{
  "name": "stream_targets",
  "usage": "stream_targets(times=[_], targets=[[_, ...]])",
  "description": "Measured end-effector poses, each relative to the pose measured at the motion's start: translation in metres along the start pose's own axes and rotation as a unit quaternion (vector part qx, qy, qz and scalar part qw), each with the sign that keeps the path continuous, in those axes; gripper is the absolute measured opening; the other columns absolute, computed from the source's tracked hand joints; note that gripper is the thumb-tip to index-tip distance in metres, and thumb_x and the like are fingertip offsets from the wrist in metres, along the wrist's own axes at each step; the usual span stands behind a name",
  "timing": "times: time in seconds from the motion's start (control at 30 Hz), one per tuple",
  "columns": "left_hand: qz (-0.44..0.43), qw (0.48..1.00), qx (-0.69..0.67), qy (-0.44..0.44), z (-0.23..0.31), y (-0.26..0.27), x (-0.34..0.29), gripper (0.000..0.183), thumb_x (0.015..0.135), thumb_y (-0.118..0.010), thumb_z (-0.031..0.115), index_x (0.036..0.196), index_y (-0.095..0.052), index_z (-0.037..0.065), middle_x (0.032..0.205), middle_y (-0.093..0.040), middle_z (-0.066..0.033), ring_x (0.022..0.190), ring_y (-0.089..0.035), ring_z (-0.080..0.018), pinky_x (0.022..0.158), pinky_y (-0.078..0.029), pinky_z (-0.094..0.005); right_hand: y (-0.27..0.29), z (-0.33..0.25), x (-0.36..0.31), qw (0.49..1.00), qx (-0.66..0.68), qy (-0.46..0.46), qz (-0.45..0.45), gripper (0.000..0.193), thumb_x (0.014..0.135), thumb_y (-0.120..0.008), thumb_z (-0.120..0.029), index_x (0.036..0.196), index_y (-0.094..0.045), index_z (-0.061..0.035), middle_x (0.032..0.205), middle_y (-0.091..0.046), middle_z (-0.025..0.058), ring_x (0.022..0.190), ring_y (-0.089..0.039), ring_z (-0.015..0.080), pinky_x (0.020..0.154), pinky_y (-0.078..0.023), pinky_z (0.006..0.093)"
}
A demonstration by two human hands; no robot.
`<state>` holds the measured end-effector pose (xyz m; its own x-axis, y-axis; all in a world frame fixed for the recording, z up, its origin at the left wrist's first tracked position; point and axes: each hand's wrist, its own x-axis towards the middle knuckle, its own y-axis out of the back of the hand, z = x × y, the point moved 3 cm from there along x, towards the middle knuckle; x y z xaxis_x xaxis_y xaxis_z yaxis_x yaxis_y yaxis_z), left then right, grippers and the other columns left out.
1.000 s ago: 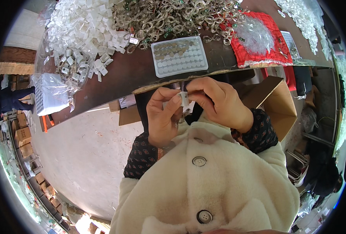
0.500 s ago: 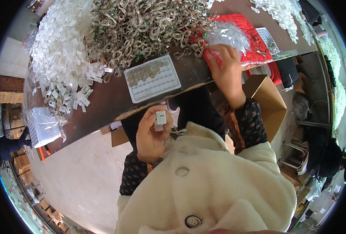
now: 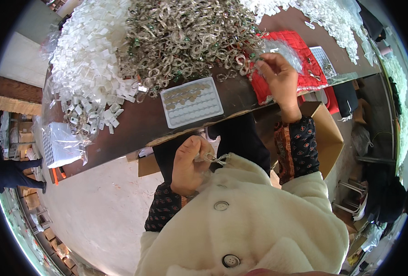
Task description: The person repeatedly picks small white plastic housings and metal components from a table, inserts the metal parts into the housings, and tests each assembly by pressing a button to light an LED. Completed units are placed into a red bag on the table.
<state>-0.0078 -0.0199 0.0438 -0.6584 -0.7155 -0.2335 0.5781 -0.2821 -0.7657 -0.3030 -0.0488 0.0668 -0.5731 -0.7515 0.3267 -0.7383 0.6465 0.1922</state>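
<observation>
My left hand (image 3: 190,166) is closed in front of the cream coat, its fingers curled round a thin wire string (image 3: 218,159) whose loops stick out toward the coat. The rest of what lies in that palm is hidden. At the right edge of a large heap of coiled wire strings (image 3: 185,41), my right hand (image 3: 281,79) has its thumb and fingertips together on a small wire coil (image 3: 254,63). The red quilted cloth (image 3: 270,89) lies under this hand. Between my hands, on the table edge, sits a white tray (image 3: 192,110) with round pockets, some holding coin-like discs (image 3: 181,94).
White plastic cases (image 3: 89,50) are heaped at the left of the brown table (image 3: 135,122). Stacked white trays (image 3: 61,145) in clear film stand at its left end. A second tray (image 3: 322,60) lies beyond the red cloth. Below the table at right is an open cardboard box (image 3: 326,133).
The small white case seen in my left hand is out of sight now, and that hand has turned. My right fingertips have closed on a coil at the heap's edge. The whole view has shifted slightly.
</observation>
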Motion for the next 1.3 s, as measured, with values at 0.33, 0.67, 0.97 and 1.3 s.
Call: stream_targets(times=[0.33, 0.67, 0.97, 1.3], targets=[[0.015, 1.0, -0.003, 0.015, 0.004, 0.002, -0.009, 0.023, 0.102, -0.054, 0.026, 0.094, -0.058, 0.004, 0.076, -0.051, -0.0018, 0.066, -0.043, -0.0091, 0.047, -0.029, -0.0209, -0.013, 0.007, -0.002, 0.999, -0.031, -0.015, 0.008, 0.017, 0.092, -0.07, -0.006, 0.108, -0.066, -0.0013, 0.09, -0.07, 0.0008, 0.079, -0.066, 0.0098, 0.072, -0.051, 0.0232], [0.056, 0.988, 0.135, -0.057, 0.022, -0.004, -0.021, 0.014, 0.098, -0.063, 0.018, 0.104, -0.066, 0.006, 0.071, -0.054, 0.0047, 0.056, -0.041, -0.0027, 0.048, -0.031, -0.0187, -0.034, -0.056, -0.04, 0.97, 0.221, -0.031, -0.094, 0.031, 0.102, -0.053, -0.021, 0.126, -0.056, -0.0024, 0.112, -0.066, 0.0139, 0.101, -0.065, 0.0238, 0.093, -0.05, 0.0363], [0.059, 0.959, 0.2, -0.192, 0.032, 0.0, -0.024, 0.016, 0.093, -0.071, 0.015, 0.102, -0.067, 0.001, 0.089, -0.064, 0.0026, 0.08, -0.055, -0.0018, 0.07, -0.045, -0.0194, -0.077, -0.119, -0.121, 0.904, -0.131, 0.271, -0.302, 0.027, 0.087, -0.068, 0.001, 0.113, -0.064, -0.0045, 0.098, -0.068, 0.0148, 0.086, -0.067, 0.0329, 0.077, -0.053, 0.038], [0.124, 0.951, 0.21, -0.191, 0.035, 0.013, -0.03, 0.012, 0.094, -0.068, 0.012, 0.098, -0.067, 0.0, 0.089, -0.065, 0.0013, 0.081, -0.057, -0.0042, 0.069, -0.047, -0.0207, -0.094, -0.117, -0.139, 0.901, -0.12, 0.35, -0.226, 0.024, 0.084, -0.07, 0.006, 0.106, -0.067, -0.0015, 0.098, -0.067, 0.0147, 0.085, -0.066, 0.0332, 0.071, -0.053, 0.0398]])
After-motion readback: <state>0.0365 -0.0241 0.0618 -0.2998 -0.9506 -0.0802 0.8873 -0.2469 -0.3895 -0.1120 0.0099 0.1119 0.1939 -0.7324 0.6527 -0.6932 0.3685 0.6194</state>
